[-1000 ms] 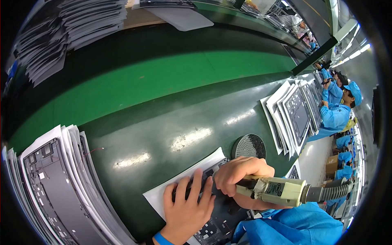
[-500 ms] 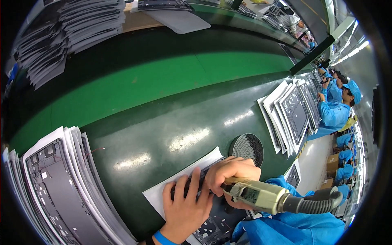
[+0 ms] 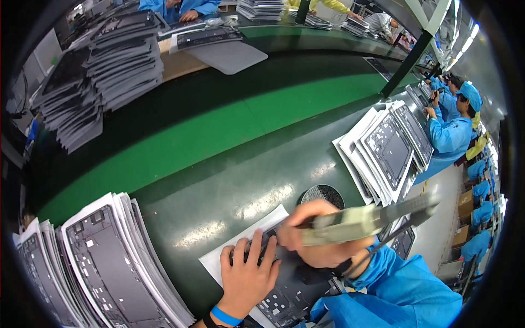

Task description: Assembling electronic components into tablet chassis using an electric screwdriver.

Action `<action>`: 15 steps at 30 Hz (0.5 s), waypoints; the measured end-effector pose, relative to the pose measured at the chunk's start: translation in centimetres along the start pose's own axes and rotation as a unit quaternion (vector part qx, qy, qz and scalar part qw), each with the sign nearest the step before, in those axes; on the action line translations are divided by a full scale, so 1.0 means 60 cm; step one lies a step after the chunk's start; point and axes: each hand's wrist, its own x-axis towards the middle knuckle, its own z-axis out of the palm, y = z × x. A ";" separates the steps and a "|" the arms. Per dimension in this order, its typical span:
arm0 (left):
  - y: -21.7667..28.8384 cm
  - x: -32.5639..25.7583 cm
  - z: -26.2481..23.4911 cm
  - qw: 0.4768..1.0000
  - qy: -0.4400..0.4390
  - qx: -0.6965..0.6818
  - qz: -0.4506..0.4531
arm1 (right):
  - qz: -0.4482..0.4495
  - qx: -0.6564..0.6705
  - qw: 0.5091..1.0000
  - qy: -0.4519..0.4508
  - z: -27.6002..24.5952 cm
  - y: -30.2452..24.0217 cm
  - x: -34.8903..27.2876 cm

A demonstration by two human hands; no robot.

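My left hand (image 3: 249, 281) lies with fingers spread over a dark grey device panel (image 3: 292, 292) dotted with small white parts. A white foam-like sheet (image 3: 213, 261) shows under the panel. My right hand (image 3: 306, 213), beside the left fingertips, is wrapped round a pale green electric screwdriver (image 3: 347, 225) with a ribbed grey cable sleeve. Motion smears the tool, and its tip is hidden. Just beyond the right hand sits a round dish (image 3: 322, 192) with a gridded inside and small dark bits, partly covered by that hand.
Stacked panels with white sheets (image 3: 117, 262) stand at the left; another stack (image 3: 388, 145) is at the right. A green strip (image 3: 235, 128) runs across beyond my work surface, with tall stacks (image 3: 126, 68) past it. Co-workers in blue (image 3: 454, 128) work at the right and far side.
My right hand has swung the screwdriver so its cable end points higher to the right. The left hand stays on the panel. The view has tilted, showing more of the far side.
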 end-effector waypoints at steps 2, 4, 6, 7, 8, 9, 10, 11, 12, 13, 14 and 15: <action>0.001 0.001 -0.005 1.000 -0.022 0.012 -0.006 | -0.088 0.126 0.987 0.042 -0.001 -0.028 -0.001; 0.001 0.003 -0.006 0.999 -0.033 0.011 -0.007 | -0.070 0.117 0.988 0.067 -0.024 -0.063 -0.021; 0.000 0.003 -0.006 0.999 -0.037 0.015 -0.004 | -0.010 0.093 0.993 0.077 -0.059 -0.084 -0.056; -0.001 0.001 -0.006 0.999 -0.040 0.014 -0.006 | 0.036 0.063 0.993 0.092 -0.078 -0.090 -0.080; 0.000 0.001 -0.008 0.999 -0.041 0.017 -0.004 | 0.075 0.035 0.990 0.113 -0.086 -0.101 -0.095; -0.003 -0.001 -0.012 0.999 -0.043 0.007 -0.007 | 0.133 0.000 0.986 0.104 -0.102 -0.110 -0.111; -0.006 -0.003 -0.017 0.999 -0.045 -0.004 -0.009 | 0.190 -0.036 0.977 0.094 -0.117 -0.118 -0.128; -0.006 -0.001 -0.025 0.999 -0.052 0.007 -0.001 | 0.229 -0.047 0.967 0.099 -0.132 -0.124 -0.146; -0.007 -0.006 -0.040 0.998 -0.055 0.009 0.003 | 0.268 -0.059 0.956 0.103 -0.144 -0.128 -0.163; -0.005 -0.017 -0.058 0.998 -0.059 0.012 -0.025 | 0.275 -0.032 0.958 0.074 -0.161 -0.126 -0.181; 0.006 -0.029 -0.076 0.997 -0.062 0.018 -0.052 | 0.271 -0.026 0.959 0.078 -0.169 -0.124 -0.202; 0.025 -0.049 -0.101 0.991 -0.025 -0.032 -0.124 | 0.290 0.003 0.954 0.073 -0.172 -0.122 -0.218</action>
